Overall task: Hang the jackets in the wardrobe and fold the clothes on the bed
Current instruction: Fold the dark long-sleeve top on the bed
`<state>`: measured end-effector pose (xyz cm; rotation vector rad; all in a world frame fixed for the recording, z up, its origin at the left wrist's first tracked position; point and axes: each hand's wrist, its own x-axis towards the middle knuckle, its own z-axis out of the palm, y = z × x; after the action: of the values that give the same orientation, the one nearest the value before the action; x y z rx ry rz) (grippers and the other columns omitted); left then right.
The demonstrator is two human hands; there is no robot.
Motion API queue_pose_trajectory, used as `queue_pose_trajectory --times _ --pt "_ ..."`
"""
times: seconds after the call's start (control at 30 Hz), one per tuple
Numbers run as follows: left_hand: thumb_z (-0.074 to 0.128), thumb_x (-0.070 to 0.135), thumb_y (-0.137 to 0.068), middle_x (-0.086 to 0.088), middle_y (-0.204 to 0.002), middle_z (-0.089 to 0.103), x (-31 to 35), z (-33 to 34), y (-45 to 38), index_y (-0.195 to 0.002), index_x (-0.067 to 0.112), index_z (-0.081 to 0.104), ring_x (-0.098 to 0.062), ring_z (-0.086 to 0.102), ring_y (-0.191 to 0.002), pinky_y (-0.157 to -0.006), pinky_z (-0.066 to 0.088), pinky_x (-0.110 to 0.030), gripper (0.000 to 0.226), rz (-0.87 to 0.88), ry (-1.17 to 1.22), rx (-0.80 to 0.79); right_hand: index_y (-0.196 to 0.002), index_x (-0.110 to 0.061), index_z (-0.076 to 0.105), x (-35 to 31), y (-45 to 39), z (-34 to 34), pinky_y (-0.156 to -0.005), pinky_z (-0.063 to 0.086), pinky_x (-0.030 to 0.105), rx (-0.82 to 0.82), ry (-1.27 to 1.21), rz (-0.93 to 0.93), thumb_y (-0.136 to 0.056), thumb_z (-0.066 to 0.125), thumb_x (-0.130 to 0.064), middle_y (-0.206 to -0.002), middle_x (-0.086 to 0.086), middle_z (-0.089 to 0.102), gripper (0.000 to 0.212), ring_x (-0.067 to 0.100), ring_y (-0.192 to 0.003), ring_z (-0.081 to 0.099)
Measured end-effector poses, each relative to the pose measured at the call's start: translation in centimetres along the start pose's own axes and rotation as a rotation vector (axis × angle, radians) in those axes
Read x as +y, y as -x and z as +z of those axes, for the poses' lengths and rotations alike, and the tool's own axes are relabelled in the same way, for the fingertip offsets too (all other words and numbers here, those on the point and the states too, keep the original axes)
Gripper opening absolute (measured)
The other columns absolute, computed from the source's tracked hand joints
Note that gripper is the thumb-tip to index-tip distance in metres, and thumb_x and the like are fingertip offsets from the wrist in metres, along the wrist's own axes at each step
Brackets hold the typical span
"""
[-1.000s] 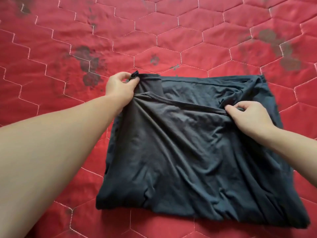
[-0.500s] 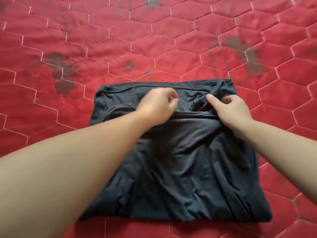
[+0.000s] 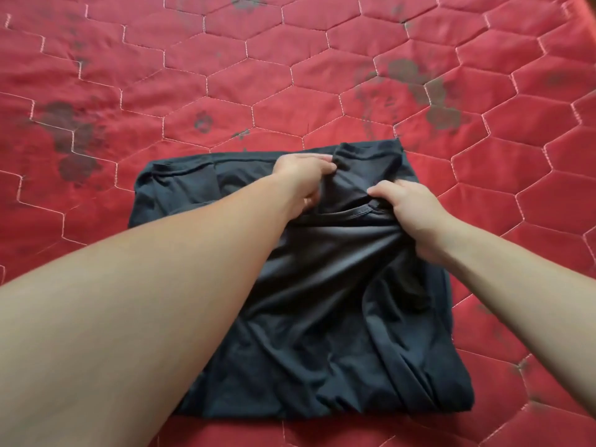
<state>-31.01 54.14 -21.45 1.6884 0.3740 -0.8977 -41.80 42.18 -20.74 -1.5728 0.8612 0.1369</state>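
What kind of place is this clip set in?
Probably a bedroom: a red hexagon-quilted bed cover fills the view, with a dark grey jersey garment on it, gripped by both hands.

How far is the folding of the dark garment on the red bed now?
Done: the dark garment already lies on the red bedcover as a rough rectangle, sides folded in. In hand: the left hand and right hand both pinch cloth near its far edge. Left: the final fold and smoothing the wrinkles. No jackets or wardrobe are in view.
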Motion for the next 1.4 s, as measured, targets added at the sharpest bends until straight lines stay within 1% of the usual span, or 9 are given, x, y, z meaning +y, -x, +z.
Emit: queue_pose_trajectory --times 0.2,0.33,0.43,0.63,0.77,0.9,1.2,1.3,1.4 --pt "0.063 0.031 -0.086 0.013 -0.079 0.061 -1.5 -2.3 0.2 -0.105 0.034 0.057 -0.006 0.057 -0.068 -0.061 0.041 -0.020 0.020 0.479 -0.571 0.148 -0.058 -0.015 0.055 0.3 -0.1 -1.7 -0.047 0.032 0.028 0.091 0.481 -0.051 -0.081 0.064 -0.054 -0.042 -0.015 0.049 0.047 -0.001 -0.042 0.044" --pt "0.042 0.067 -0.086 0.010 -0.081 0.061 -2.8 -9.7 1.8 -0.081 0.030 0.056 -0.015 0.055 -0.081 -0.071 0.037 -0.027 0.040 0.527 -1.240 -0.083 -0.082 -0.015 0.072 0.4 1.2 -3.3 -0.038 0.032 0.013 -0.122 0.382 -0.106 -0.077 0.067 -0.018 -0.052 -0.013 0.058 0.008 0.002 -0.044 0.043" --pt "0.038 0.081 -0.074 0.012 -0.071 0.056 -2.9 -14.8 3.0 -0.074 0.027 0.055 -0.011 0.055 -0.073 -0.065 0.039 -0.028 0.057 0.350 -1.481 -0.223 -0.086 -0.018 0.072 0.0 1.8 -3.5 -0.049 0.040 0.009 -0.239 0.125 -0.170 -0.083 0.061 0.004 -0.070 -0.013 0.068 0.024 -0.001 -0.057 0.053" --pt "0.078 0.035 -0.077 0.010 -0.051 0.051 0.5 -19.9 3.9 -0.067 0.027 0.064 -0.004 0.044 -0.047 -0.046 0.035 -0.016 0.018 0.334 -1.272 -0.274 -0.072 -0.020 0.066 -2.0 0.7 -1.6 -0.067 0.048 0.021 -0.106 -0.036 -0.194 -0.081 0.060 0.007 -0.066 -0.007 0.066 0.029 0.009 -0.065 0.057" --pt "0.079 0.036 -0.075 0.004 -0.065 0.063 3.5 -21.3 2.2 -0.077 0.032 0.071 -0.008 0.053 -0.059 -0.058 0.042 -0.025 0.010 0.436 -1.062 0.038 -0.059 -0.025 0.068 -4.8 -2.3 -0.7 -0.070 0.042 0.031 0.068 0.029 -0.221 -0.072 0.064 -0.007 -0.069 -0.001 0.059 0.023 0.018 -0.071 0.052" --pt "0.074 0.029 -0.079 0.010 -0.070 0.059 2.7 -19.0 -0.8 -0.090 0.027 0.070 -0.014 0.053 -0.070 -0.065 0.037 -0.025 0.012 0.471 -0.920 0.350 -0.081 -0.022 0.065 -4.3 -6.2 0.9 -0.061 0.043 0.024 0.185 0.334 -0.221 -0.082 0.062 -0.011 -0.074 -0.005 0.062 0.012 0.011 -0.064 0.054" --pt "0.062 0.026 -0.081 -0.003 -0.137 0.046 -1.3 -17.3 -1.0 -0.131 0.033 0.050 -0.028 0.044 -0.124 -0.101 0.034 -0.039 0.052 0.687 -0.974 0.682 -0.123 -0.020 0.055 -4.0 -7.0 3.6 -0.099 0.039 0.036 0.483 0.651 -0.424 -0.086 0.055 -0.024 -0.128 0.010 0.053 0.038 0.028 -0.116 0.052" --pt "0.045 0.052 -0.087 -0.002 -0.154 0.033 -5.2 -13.6 1.0 -0.142 0.038 0.040 -0.028 0.028 -0.141 -0.113 0.019 -0.050 0.057 0.833 -1.207 0.447 -0.135 -0.017 0.050 -1.9 -3.1 6.9 -0.108 0.031 0.045 0.313 0.907 -0.827 -0.086 0.054 -0.032 -0.144 0.013 0.043 0.051 0.030 -0.133 0.040" --pt "0.017 0.070 -0.089 0.007 -0.163 0.001 -8.7 -13.3 0.6 -0.150 0.046 0.008 -0.024 0.000 -0.149 -0.117 0.000 -0.054 0.066 0.584 -1.423 0.307 -0.147 -0.024 0.039 1.8 -1.5 8.0 -0.117 0.016 0.048 0.013 1.258 -0.800 -0.094 0.042 -0.047 -0.157 0.008 0.028 0.058 0.028 -0.144 0.024"
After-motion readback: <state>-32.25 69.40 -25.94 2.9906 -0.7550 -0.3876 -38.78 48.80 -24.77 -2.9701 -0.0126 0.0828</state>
